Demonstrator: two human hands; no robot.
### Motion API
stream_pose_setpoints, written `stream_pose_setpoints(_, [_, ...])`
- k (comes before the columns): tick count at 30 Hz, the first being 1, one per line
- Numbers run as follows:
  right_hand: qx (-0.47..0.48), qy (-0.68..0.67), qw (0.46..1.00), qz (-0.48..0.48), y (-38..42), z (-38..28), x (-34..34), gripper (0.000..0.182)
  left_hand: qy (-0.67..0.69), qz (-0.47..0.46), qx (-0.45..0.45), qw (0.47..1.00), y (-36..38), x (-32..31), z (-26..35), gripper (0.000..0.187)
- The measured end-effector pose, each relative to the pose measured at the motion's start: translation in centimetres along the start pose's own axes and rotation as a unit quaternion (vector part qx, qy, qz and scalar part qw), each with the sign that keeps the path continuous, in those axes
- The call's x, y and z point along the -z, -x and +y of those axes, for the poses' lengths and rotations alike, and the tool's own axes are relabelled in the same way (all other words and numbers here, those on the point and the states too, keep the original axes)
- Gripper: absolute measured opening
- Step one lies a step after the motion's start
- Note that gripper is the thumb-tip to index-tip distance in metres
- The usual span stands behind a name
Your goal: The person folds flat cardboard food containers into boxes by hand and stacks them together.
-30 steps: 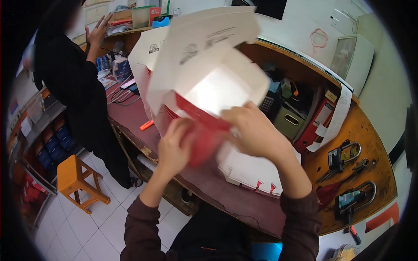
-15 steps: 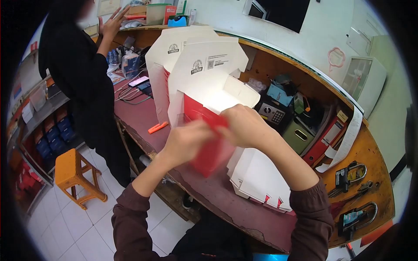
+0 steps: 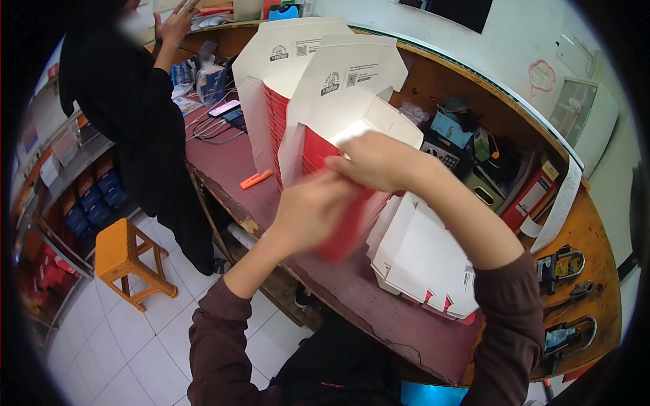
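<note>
A red and white cardboard food box [image 3: 369, 64] stands in front of me, its printed white lid panel raised and its inside white. My right hand [image 3: 382, 162] is closed on the box's near upper edge. Just left of it, my left hand [image 3: 305, 213] is closed on the same red side, its fingers partly blurred. Below the hands, a red panel [image 3: 345, 233] is smeared by motion. Behind to the left rises a tall stack of nested boxes [image 3: 271, 108]. On the right lie flat white box blanks [image 3: 433, 260] with red beneath.
An orange marker [image 3: 256, 180] lies on the worn maroon table [image 3: 311, 281]. Padlocks [image 3: 569, 338] lie at right, near a safe [image 3: 440, 155] and binders [image 3: 531, 196]. Another person [image 3: 128, 101] stands at left behind a yellow stool [image 3: 125, 254].
The view has shifted, so the scene sits further right and slightly lower down the table. My hands have drawn closer together on the box, and the red panel has swung under them.
</note>
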State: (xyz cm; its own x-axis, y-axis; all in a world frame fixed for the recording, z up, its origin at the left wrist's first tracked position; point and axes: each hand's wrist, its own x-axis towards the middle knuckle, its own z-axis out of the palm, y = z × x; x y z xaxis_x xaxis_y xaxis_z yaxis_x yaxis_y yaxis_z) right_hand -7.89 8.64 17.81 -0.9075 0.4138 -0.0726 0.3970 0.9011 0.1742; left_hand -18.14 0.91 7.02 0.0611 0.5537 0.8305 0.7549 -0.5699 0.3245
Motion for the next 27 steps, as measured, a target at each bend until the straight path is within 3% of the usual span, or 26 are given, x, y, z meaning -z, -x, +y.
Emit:
stream_pose_setpoints(1, [-0.051,-0.058,0.994,0.074,-0.4,-0.4,0.1,0.018,-0.028,0.003,-0.025,0.999,0.1,-0.2,0.2,0.014])
stream_pose_setpoints(5, [-0.015,0.011,0.998,0.061,-1.1,-1.3,0.6,0.016,-0.143,0.013,-0.025,0.989,0.9,0.2,-1.1,0.022])
stream_pose_setpoints(7, [-0.01,-0.004,0.995,0.103,-1.4,-1.2,-0.1,0.013,-0.312,-0.03,0.089,0.945,1.3,0.4,-2.4,0.03])
stream_pose_setpoints(8, [-0.024,0.005,0.995,0.095,-1.6,-1.6,0.1,0.012,-0.327,0.024,0.037,0.944,1.2,-0.3,-2.7,0.024])
stream_pose_setpoints(20, [-0.085,-0.002,0.986,0.14,-2.3,-1.3,-1.0,0.013,-0.354,-0.006,0.018,0.935,1.1,-0.2,-2.8,0.03])
stream_pose_setpoints(22, [-0.024,0.008,0.999,0.039,-3.0,-0.7,-0.5,0.016,-0.342,0.005,0.01,0.939,1.0,-0.4,-2.7,0.028])
stream_pose_setpoints(23, [-0.03,0.007,0.999,0.043,-3.4,-0.3,-0.2,0.016,-0.331,0.016,0.004,0.944,1.0,-0.5,-2.5,0.026])
stream_pose_setpoints(25, [-0.015,0.008,0.986,-0.163,-4.3,0.9,0.5,0.019,-0.309,0.022,0.005,0.951,1.2,-0.6,-2.5,0.026])
stream_pose_setpoints(26, [-0.013,-0.168,0.972,-0.164,-4.5,2.3,0.1,0.032,-0.291,0.031,0.015,0.956,1.3,-0.8,-2.5,0.026])
stream_pose_setpoints(27, [-0.017,-0.165,0.973,-0.161,-4.8,4.4,0.2,0.032,-0.288,0.035,0.01,0.957,1.4,-1.1,-2.3,0.026])
